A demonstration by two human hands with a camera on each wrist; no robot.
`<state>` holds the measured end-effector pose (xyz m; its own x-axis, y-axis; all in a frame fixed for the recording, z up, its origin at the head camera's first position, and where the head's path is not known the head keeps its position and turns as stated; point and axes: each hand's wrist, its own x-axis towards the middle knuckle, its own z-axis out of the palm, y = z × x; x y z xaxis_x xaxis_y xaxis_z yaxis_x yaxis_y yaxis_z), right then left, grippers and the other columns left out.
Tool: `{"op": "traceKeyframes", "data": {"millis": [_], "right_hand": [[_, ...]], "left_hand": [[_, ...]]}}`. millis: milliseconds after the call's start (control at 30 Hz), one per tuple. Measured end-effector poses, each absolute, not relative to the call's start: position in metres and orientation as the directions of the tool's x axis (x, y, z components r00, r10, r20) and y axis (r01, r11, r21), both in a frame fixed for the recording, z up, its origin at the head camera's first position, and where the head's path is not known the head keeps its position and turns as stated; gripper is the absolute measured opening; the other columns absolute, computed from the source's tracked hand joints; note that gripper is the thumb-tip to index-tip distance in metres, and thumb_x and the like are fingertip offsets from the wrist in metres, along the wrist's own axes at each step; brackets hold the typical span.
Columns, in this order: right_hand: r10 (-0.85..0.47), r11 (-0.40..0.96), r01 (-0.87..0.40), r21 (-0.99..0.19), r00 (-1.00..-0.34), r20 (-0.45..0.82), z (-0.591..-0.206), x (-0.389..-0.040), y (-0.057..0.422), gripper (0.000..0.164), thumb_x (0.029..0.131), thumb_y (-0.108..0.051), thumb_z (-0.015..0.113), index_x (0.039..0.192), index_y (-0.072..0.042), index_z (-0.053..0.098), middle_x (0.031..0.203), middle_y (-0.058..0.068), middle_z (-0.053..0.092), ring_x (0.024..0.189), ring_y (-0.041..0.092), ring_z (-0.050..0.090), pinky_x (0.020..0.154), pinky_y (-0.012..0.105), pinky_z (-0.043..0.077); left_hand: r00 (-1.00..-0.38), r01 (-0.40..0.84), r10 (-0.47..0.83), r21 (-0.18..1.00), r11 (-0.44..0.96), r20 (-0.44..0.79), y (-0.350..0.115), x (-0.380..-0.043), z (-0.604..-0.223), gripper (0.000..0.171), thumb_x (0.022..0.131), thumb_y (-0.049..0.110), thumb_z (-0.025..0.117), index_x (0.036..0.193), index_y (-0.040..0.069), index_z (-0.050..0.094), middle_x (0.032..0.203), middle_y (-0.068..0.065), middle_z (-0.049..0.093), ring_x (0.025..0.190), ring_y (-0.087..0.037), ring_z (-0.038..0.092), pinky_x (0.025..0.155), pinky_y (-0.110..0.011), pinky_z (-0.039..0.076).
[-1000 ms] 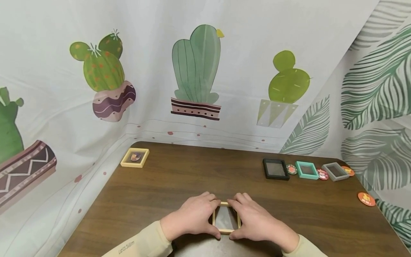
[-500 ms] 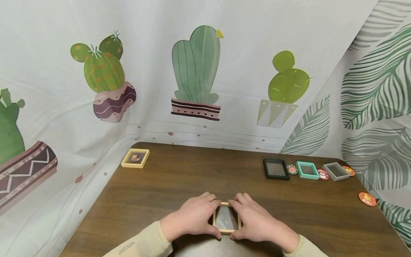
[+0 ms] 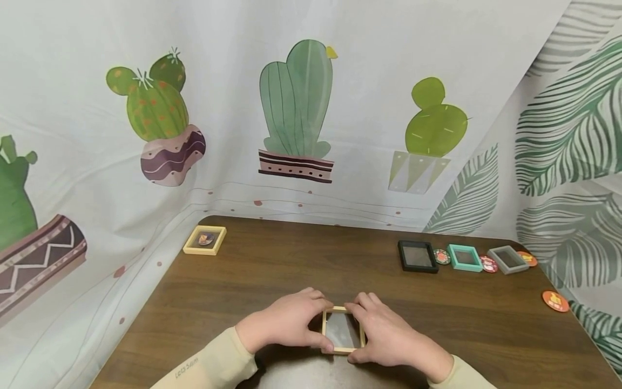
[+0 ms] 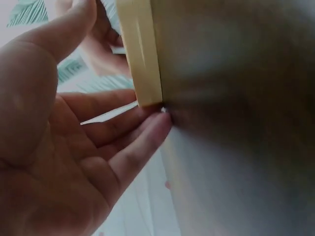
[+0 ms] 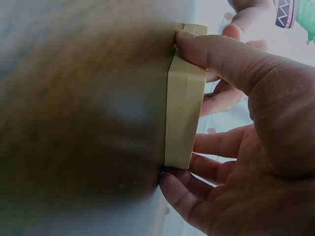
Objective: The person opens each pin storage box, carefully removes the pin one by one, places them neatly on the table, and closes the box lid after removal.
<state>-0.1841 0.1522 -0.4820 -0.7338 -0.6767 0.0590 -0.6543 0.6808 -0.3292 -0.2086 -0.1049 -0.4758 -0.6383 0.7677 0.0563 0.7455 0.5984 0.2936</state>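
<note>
A small square yellow frame (image 3: 342,350) with a see-through window lies on the brown table near its front edge. My left hand (image 3: 291,319) holds its left side, the thumb at the near left corner and the fingertips at the far left one. On the right side my right hand (image 3: 386,329) grips it between thumb and fingers. The right wrist view shows the frame's thick yellow side wall (image 5: 184,108), with the right thumb at one corner and fingertips at the other. In the left wrist view, left fingertips (image 4: 160,125) touch the frame's end beside the tabletop.
At the back left stands another yellow frame (image 3: 190,250) with a round token (image 3: 205,239) in it. Along the back right are black (image 3: 402,256), turquoise (image 3: 453,258) and grey (image 3: 498,261) frames, with several round tokens among them. An orange token (image 3: 555,301) lies near the right edge.
My left hand has shifted slightly left and its thumb has moved up onto the frame's near left corner. The right hand and the frame stay nearly in place.
</note>
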Motion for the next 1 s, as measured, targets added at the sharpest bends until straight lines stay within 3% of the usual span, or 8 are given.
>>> {"op": "traceKeyframes", "data": {"millis": [200,467,600,1000], "right_hand": [[-0.675,0.684,-0.654,-0.324,-0.735,0.06,-0.482,-0.185,0.153,0.092,0.067,-0.058,0.082,0.137,-0.006,0.052,0.117,-0.004,0.047,0.104,0.012,0.041,0.083,0.029,0.045],[-0.669,0.689,-0.659,-0.303,-0.738,0.084,-0.483,-0.184,0.153,0.094,0.064,-0.056,0.083,0.137,-0.006,0.053,0.115,-0.005,0.047,0.104,0.012,0.041,0.084,0.029,0.044],[-0.673,0.687,-0.658,-0.308,-0.736,0.073,-0.483,-0.185,0.153,0.093,0.065,-0.057,0.082,0.138,-0.006,0.052,0.115,-0.004,0.047,0.103,0.012,0.04,0.083,0.029,0.044],[-0.676,0.684,-0.66,-0.311,-0.733,0.068,-0.484,-0.184,0.154,0.094,0.066,-0.057,0.082,0.139,-0.006,0.051,0.116,-0.004,0.046,0.104,0.012,0.04,0.083,0.028,0.044]], "left_hand": [[-0.664,0.711,0.743,0.375,0.594,0.083,-0.118,-0.228,-0.474,0.077,0.082,0.074,0.059,0.13,0.015,0.061,0.116,0.008,0.06,0.105,-0.005,0.052,0.087,-0.028,0.046],[-0.859,0.511,0.472,0.357,0.782,0.197,-0.161,-0.268,-0.473,0.082,0.083,0.069,0.063,0.144,0.015,0.049,0.139,0.0,0.054,0.129,-0.019,0.044,0.102,-0.046,0.039],[-0.918,0.385,0.303,0.384,0.839,0.257,-0.189,-0.287,-0.474,0.084,0.084,0.07,0.06,0.147,0.016,0.045,0.145,-0.007,0.048,0.134,-0.027,0.039,0.103,-0.053,0.037],[-0.935,0.147,0.002,0.383,0.912,0.354,-0.255,-0.312,-0.477,0.094,0.085,0.074,0.054,0.147,0.005,0.04,0.14,-0.022,0.044,0.129,-0.039,0.038,0.096,-0.06,0.038]]}}
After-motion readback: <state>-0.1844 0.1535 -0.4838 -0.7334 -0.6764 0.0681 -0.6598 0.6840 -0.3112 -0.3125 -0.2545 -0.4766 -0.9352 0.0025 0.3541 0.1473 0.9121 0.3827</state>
